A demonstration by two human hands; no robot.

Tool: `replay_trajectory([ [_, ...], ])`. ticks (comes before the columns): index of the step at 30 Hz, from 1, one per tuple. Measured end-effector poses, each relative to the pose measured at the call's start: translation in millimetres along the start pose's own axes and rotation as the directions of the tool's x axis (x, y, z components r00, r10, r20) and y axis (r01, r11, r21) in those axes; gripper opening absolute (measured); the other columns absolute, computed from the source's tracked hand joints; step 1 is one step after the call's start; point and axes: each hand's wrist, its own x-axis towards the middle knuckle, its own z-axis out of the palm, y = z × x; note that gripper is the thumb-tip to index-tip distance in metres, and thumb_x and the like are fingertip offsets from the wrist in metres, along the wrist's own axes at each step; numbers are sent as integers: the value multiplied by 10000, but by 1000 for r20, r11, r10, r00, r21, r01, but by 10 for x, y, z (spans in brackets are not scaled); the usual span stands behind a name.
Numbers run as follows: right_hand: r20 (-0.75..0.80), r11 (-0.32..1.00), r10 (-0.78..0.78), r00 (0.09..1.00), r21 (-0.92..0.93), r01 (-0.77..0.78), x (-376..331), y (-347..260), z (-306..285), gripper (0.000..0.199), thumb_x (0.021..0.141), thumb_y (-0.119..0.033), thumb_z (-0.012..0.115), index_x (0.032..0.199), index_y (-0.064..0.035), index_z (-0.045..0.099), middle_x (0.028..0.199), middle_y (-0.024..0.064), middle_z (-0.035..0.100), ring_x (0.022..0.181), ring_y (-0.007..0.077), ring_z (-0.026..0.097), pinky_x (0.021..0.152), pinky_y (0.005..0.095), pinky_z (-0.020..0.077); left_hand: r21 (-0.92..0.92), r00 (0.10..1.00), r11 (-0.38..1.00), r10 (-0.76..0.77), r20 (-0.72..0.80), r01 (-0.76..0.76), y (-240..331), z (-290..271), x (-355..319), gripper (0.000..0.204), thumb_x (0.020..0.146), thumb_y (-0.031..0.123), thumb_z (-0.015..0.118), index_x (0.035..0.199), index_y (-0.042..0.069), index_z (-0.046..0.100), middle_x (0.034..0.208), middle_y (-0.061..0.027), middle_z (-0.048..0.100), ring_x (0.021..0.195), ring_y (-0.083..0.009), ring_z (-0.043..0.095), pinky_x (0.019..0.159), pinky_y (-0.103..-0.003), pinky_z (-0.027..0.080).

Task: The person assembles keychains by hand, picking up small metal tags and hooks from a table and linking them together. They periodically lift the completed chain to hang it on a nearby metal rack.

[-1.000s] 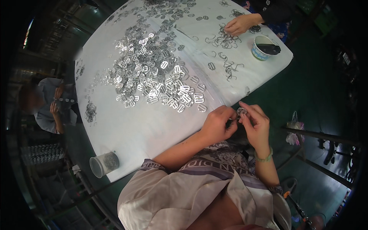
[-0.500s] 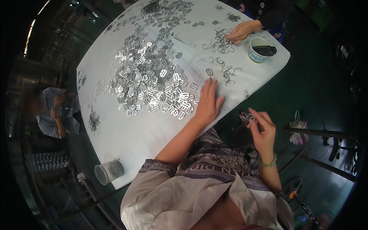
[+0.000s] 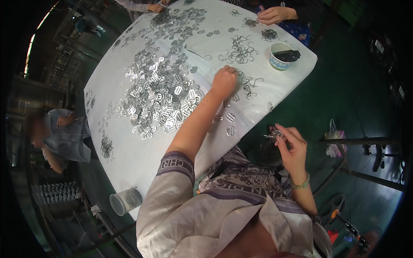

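Reaching across the table (image 3: 129, 159), left hand (image 3: 223, 80) closes fingers onto wire hooks (image 3: 248, 84); right hand (image 3: 291, 148) pinches gathered clips (image 3: 273, 136); picking one up likely follows.

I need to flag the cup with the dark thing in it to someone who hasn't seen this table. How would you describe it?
Start at the big white table strewn with shiny metal buckles, and go to its far right corner. There stands a small round white cup with a blue rim band, holding something dark; unlike the clear cup at the near left edge.

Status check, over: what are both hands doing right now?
Left hand stretched out on the white table, fingers on bent wire hooks. Right hand off the table edge, pinching a small metal piece. Heap of flat metal buckles alongside; nothing blocking.
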Motion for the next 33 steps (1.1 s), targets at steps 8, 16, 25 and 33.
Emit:
replay_trajectory([
  [8,-33,1000,24,999,-8,-25,-33,45,-3,274,820,81,632,1081,16,682,840,97,619,616,137,625,774,259,506,-15,986,999,37,164,-35,-50,-317,-35,87,745,70,634,801,40,693,810,-75,670,846,-243,622,743,-356,505],
  [16,-70,1000,18,997,-4,-18,-23,160,63,129,818,64,658,939,24,677,802,79,666,624,130,655,688,255,516,-861,861,206,-332,385,464,911,-1044,-387,69,896,41,638,927,-6,678,918,-52,698,893,-103,622,771,-261,482],
  [25,-97,999,8,995,43,-3,-21,121,157,123,811,56,678,928,17,680,821,76,685,635,114,657,554,230,484,-934,956,260,-223,188,245,1516,-1242,-609,81,839,-13,661,912,2,628,910,-82,627,849,-173,577,757,-288,443],
  [33,-74,1000,3,997,23,-2,-25,127,167,134,807,64,675,933,18,680,834,85,681,644,125,661,557,241,497,-957,971,213,-175,163,199,1524,-1216,-685,118,847,-6,662,949,3,604,983,-119,576,954,-251,566,843,-319,451],
])
